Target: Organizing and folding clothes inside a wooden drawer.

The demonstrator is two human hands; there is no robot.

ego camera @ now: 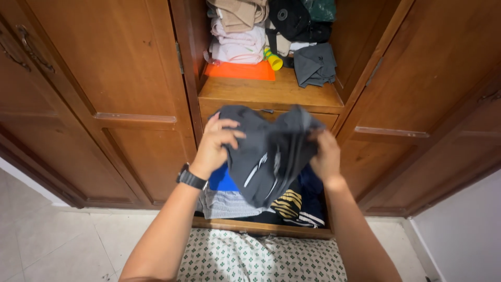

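Above the open drawer (pixel 261 228), a dark grey garment (pixel 269 151) is being gripped at its upper corners by the left hand (pixel 215 143) and right hand (pixel 324 154), both closed on the fabric.

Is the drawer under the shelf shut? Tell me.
No: the drawer is pulled out, showing folded clothes under the dark garment both hands hold.

Brown wooden wardrobe (pixel 120 78) with open doors, pale tiled floor (pixel 57 245), white wall (pixel 464 230)
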